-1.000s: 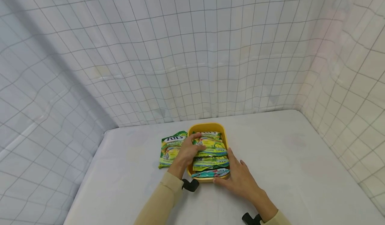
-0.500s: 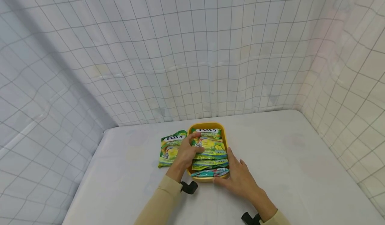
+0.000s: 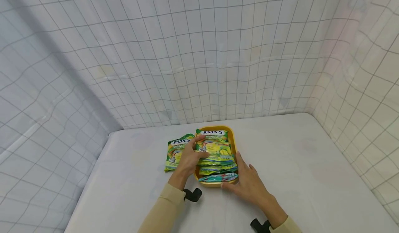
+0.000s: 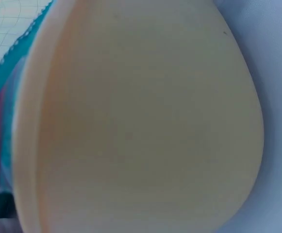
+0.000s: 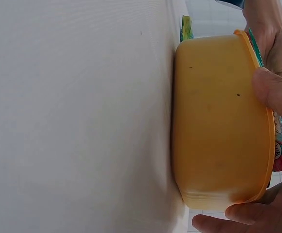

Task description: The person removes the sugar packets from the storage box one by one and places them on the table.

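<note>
A yellow plastic container [image 3: 232,136] stands on the table, filled with several candy bags. My left hand [image 3: 187,158] holds the left edge of the topmost green Fox's candy bag [image 3: 216,148], thumb and index finger over its front. That bag's far end reaches the container's far left rim. At the near right corner, my right hand [image 3: 250,182] grips the container, thumb on the near rim and fingers along the right side. The right wrist view shows its thumb [image 5: 276,94] over the rim. The container's wall [image 4: 145,116] fills most of the left wrist view.
Another green Fox's bag [image 3: 172,153] lies on the white table [image 3: 134,184] just left of the container, partly behind the left hand. A teal bag [image 3: 218,177] sits at the container's near end. Checked white cloth [image 3: 218,70] hangs behind the table.
My left hand has shifted slightly left, and the topmost candy bag has moved up and left with it, showing more of its front. My right hand has stayed at the container's corner.
</note>
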Tool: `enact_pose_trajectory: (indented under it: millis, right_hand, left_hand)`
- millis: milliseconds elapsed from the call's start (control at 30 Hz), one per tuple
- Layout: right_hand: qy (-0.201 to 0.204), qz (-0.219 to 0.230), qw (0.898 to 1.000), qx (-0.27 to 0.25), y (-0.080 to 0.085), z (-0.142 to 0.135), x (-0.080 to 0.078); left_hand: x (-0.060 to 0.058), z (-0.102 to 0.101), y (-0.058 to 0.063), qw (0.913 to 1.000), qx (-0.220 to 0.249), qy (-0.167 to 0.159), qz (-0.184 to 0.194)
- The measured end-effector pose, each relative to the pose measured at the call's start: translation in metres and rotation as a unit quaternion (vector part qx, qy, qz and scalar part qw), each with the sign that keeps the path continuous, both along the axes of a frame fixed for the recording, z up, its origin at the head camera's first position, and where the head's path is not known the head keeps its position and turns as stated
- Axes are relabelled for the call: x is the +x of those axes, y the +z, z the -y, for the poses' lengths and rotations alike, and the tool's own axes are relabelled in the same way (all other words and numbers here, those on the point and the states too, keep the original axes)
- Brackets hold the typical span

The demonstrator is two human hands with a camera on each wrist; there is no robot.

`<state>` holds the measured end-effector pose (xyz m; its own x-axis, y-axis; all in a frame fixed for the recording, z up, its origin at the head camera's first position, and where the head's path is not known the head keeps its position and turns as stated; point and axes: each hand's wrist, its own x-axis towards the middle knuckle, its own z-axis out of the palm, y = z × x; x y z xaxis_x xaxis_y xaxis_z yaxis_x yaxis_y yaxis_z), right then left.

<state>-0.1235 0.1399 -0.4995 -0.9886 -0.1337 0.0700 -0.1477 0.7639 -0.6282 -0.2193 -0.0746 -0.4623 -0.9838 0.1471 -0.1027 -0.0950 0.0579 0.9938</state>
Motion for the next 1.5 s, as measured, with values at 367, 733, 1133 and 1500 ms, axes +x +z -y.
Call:
enact_pose_trajectory:
  millis: [367,733,1133,1500]
  right_hand:
    - [0.001,-0.002,1.000,0.000,0.000,-0.001,0.001]
    - [0.000,-0.003,1.000,-0.002,0.000,-0.001,0.001]
    - [0.004,-0.013,1.000,-0.002,0.000,-0.001,0.001]
    - [-0.002,-0.005,1.000,-0.002,0.000,0.000,0.001]
  left_hand:
    - [0.005,0.009,0.005,0.9997,0.017,-0.003,-0.016]
    - [0.003,0.027,0.006,0.9993,0.034,0.002,-0.016]
    - [0.004,0.048,0.011,0.9989,0.037,0.007,-0.028]
    - [0.002,0.076,0.017,0.9976,0.063,0.022,-0.018]
